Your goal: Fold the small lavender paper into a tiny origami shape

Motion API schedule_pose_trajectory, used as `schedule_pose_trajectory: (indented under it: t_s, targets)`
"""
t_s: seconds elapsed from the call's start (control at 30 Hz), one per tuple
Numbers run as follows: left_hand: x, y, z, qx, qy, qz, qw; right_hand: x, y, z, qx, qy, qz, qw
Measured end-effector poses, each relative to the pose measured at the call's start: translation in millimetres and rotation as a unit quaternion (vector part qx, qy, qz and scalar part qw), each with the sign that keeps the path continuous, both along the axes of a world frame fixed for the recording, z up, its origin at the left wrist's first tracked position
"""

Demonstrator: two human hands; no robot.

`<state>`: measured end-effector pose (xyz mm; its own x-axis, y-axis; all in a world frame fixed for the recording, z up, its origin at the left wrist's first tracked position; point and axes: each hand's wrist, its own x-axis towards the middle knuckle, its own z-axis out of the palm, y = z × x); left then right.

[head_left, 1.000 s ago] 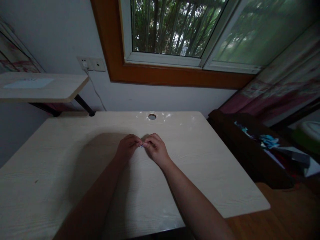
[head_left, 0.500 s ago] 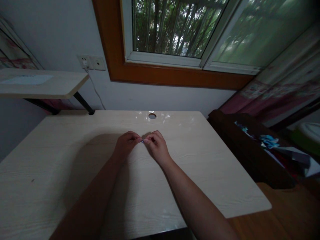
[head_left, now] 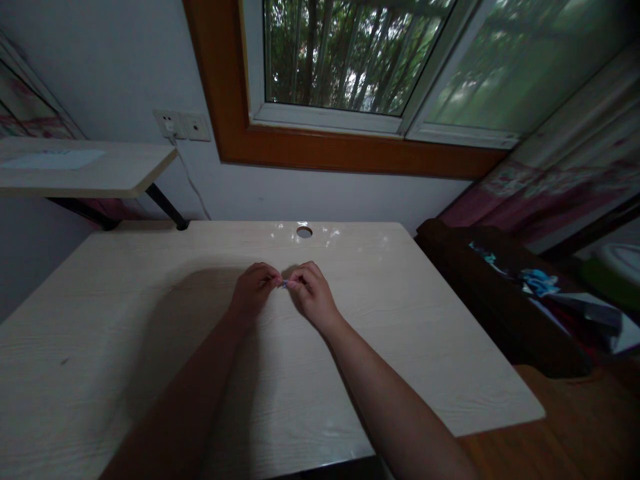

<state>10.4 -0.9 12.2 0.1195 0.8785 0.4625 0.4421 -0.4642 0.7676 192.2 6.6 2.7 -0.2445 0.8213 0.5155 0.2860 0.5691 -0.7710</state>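
Over the middle of the pale wood-grain desk [head_left: 410, 340], my left hand [head_left: 254, 287] and my right hand [head_left: 313, 292] face each other, fingertips nearly meeting. Between them is a tiny bluish-white object [head_left: 285, 283], mostly covered by the fingers and too small to name. My left thumb and forefinger pinch its left end. On its right end, my right thumb and forefinger are closed in the same way. Both forearms reach in from the lower edge of the view.
A round cable hole [head_left: 304, 232] lies near the desk's back edge. At left stands a raised shelf [head_left: 145, 175] on black legs, with a white sheet [head_left: 55, 159] on it. Right of the desk, a dark wooden piece of furniture [head_left: 470, 287] bears a blue crumpled item [head_left: 540, 282].
My hands stay in nearly the same place, still pinching the small object. Slightly more of it shows between the fingertips now.
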Motion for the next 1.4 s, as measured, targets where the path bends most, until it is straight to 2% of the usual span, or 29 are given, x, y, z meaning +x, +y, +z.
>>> schedule_pose_trajectory:
  t_s: [0.23, 0.4, 0.57, 1.03, 1.4]
  targets:
    - [-0.5, 0.1, -2.6, 0.013, 0.014, 0.018, 1.0, -2.1, 0.0, 2.1, -0.007, 0.009, -0.008, 1.0]
    - [0.6, 3.2, -0.4, -0.005, -0.03, -0.002, 1.0, -2.2, 0.7, 1.7, -0.027, 0.033, -0.041, 0.998]
    - [2.2, 4.9, -1.3, -0.019, -0.055, 0.005, 0.998, -1.1, 0.1, 3.6, -0.034, 0.047, -0.05, 0.997]
    - [0.9, 1.3, -2.0, 0.012, -0.023, 0.001, 1.0, -0.4, -1.5, 4.9, -0.028, 0.033, -0.044, 0.998]
    - [1.4, -2.9, -2.6, 0.045, 0.019, 0.034, 0.998, -0.7, -2.3, 5.0, -0.012, 0.024, -0.04, 0.999]
